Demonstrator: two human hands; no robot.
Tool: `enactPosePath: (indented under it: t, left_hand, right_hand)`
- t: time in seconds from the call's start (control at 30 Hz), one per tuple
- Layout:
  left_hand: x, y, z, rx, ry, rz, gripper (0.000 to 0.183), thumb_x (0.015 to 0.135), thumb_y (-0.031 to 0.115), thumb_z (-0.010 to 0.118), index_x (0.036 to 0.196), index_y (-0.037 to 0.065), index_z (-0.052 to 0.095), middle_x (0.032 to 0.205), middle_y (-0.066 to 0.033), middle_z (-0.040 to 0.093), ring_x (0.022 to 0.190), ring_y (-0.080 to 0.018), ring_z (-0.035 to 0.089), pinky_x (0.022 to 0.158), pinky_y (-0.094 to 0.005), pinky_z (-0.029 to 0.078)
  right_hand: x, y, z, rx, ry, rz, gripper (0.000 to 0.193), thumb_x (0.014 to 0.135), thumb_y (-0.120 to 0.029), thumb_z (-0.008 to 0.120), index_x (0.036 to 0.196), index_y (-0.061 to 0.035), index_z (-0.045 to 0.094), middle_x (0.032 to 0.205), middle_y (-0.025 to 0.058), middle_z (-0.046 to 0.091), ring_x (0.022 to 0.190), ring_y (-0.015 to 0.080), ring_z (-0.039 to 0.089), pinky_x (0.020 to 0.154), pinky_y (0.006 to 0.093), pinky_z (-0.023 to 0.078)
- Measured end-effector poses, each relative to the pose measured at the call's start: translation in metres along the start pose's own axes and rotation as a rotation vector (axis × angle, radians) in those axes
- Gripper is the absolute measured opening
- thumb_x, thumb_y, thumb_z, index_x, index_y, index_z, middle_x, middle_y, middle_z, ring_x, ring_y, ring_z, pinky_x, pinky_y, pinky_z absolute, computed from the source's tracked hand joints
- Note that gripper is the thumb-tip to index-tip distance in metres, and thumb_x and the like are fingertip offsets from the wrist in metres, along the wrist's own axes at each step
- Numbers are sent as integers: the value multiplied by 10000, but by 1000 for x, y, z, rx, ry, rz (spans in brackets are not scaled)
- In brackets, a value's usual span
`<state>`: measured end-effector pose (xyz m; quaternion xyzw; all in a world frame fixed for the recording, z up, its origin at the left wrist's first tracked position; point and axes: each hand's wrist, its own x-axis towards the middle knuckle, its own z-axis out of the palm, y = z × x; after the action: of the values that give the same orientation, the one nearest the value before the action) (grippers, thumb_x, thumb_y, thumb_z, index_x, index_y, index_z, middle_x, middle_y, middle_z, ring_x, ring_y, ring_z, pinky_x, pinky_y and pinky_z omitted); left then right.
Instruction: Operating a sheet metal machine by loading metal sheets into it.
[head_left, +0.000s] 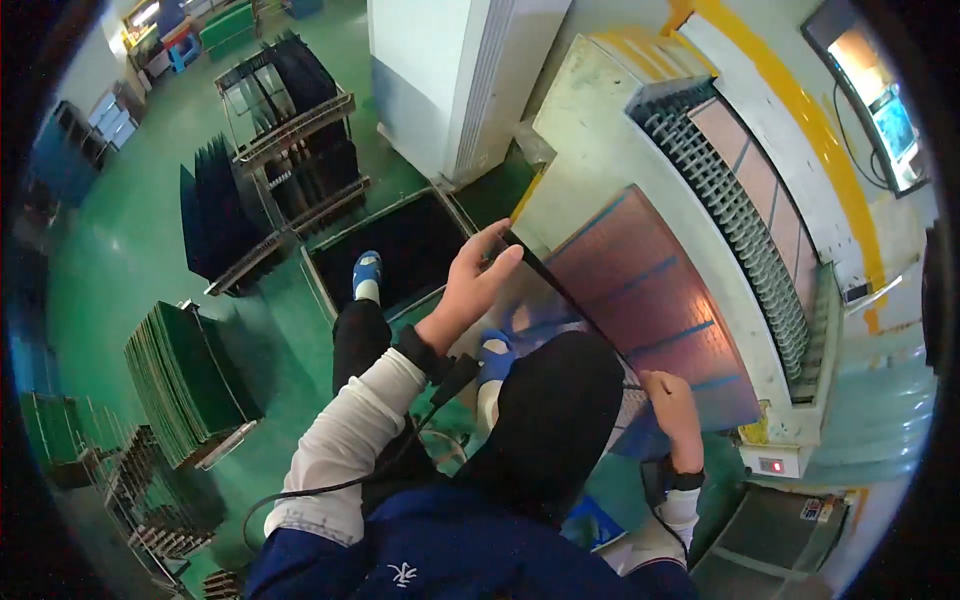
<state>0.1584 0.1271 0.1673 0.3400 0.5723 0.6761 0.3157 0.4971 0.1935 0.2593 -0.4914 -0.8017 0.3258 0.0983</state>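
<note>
A thin panel (570, 292) is tilted up nearly edge-on in front of me, its dark edge running between my hands. My left hand (475, 285) grips its far-left corner between thumb and fingers. At the panel's nearer end, by my knee, my right hand (668, 402) is closed on the edge, its fingertips partly hidden. Just beyond the panel's edge shows a copper-coloured sheet (655, 285) with blue stripes, against the machine's front. Dark bands with cables circle both my wrists.
A pale machine (590, 125) with rows of rollers (735, 215) stands at the right, striped copper sheets inside it. Racks of dark panels (290, 95) and a stack of green boards (185, 380) stand left on the green floor. A white cabinet (420, 80) rises ahead; a monitor (880, 95) hangs far right.
</note>
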Motion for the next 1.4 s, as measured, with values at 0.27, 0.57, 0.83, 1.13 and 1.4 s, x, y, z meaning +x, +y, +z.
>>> enactPosePath:
  t: [0.27, 0.57, 0.83, 1.13, 1.4]
  left_hand:
    - [-3, -9, 6, 114, 126, 225, 378, 937, 237, 626, 1262, 59, 554, 1135, -35, 587, 987, -109, 553, 859, -270, 465]
    - [-4, -7, -2, 6, -2, -11, 185, 938, 246, 626, 974, 72, 572, 787, 46, 524, 698, -32, 452, 593, -210, 374]
    - [-9, 6, -2, 58, 15, -25, 229, 941, 271, 627, 894, 60, 552, 743, 53, 467, 692, -31, 410, 597, -213, 349]
    - [-6, -6, -5, 28, 50, 50, 273, 913, 287, 665, 854, 44, 555, 694, 43, 465, 637, -33, 394, 540, -224, 333]
    - [-4, -1, 2, 7, 30, 27, 270, 923, 277, 656, 861, 36, 550, 723, 45, 469, 667, -36, 395, 564, -224, 342]
  right_hand:
    - [14, -3, 3, -155, 185, -3, 360, 945, -315, 559, 821, 18, 619, 658, 182, 543, 581, 253, 499, 571, 360, 397]
    - [18, -5, 9, -160, 123, -94, 344, 875, -302, 623, 759, 18, 579, 692, 237, 531, 619, 395, 528, 563, 415, 384]
    - [10, 1, 9, -330, 261, -138, 265, 857, -253, 635, 748, -13, 608, 693, 198, 576, 682, 384, 585, 586, 443, 419]
    - [-17, 10, -89, 228, 769, -119, 245, 919, -200, 654, 754, -21, 625, 704, -66, 500, 682, 65, 425, 611, 257, 370]
    - [-33, 36, -141, 844, 1116, -41, 226, 938, -308, 625, 886, -91, 587, 678, -24, 472, 563, 112, 451, 497, 262, 366]
